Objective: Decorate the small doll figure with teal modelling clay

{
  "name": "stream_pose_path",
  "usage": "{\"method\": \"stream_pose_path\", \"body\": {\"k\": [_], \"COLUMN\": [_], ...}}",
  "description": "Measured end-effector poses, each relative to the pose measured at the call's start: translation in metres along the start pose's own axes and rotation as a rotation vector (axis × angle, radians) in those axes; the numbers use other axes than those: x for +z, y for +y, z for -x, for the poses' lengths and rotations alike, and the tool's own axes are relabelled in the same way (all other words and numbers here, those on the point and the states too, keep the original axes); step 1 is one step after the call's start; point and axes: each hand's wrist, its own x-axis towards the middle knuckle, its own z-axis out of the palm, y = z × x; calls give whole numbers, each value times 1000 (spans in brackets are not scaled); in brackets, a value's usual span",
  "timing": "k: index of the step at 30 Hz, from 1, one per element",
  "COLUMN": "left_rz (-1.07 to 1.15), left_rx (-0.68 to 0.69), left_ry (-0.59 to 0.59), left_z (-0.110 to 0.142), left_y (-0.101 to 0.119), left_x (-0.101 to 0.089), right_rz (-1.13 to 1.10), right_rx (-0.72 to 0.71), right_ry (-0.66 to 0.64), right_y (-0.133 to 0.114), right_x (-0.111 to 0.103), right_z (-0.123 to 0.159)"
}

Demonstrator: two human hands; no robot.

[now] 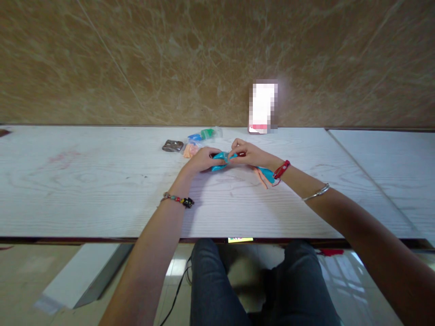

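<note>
**Bare arms over the table, both hands at one turquoise pack**

The right arm point(356, 222) and the left arm point(149, 249) come in above the knees point(205, 258). The left hand point(205, 159) grasps the turquoise pack point(219, 163) by its body, and the right hand point(252, 154) pinches its end. The pack is held over the table point(84, 181), between the hands; whether it is open, I cannot tell.

Near the right wrist lie a turquoise piece point(267, 175) and orange strips point(261, 178), out of any wrap that I can see. Beyond the left hand are the orange pack point(190, 150), brown pack point(173, 145), blue pack point(195, 137) and green pack point(207, 133), none of them held.

The phone point(258, 106) leans at the wall point(170, 54), which limits reaching forward. The front edge passes under the forearms; sideways there seems more room, especially to the left.
</note>
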Motion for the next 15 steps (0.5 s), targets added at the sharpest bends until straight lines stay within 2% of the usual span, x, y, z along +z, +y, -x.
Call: {"method": "stream_pose_path", "body": {"k": [3,7,10,15], "left_rz": [34,12,-98,-392], "left_rx": [-8,-3,7,79], "left_ry": [-69,-77,-28,104], "left_z": [2,2,1,-2], "left_y": [3,3,0,-2], "left_x": [0,1,2,2], "right_rz": [43,87,109,181], "right_rx": [-16,35,103,172], "right_ry": [-99,-37,-13,-90], "right_y": [-1,0,-3,-9], "right_x": [-10,-10,-7,-9], "right_z": [3,6,6,-1]}}
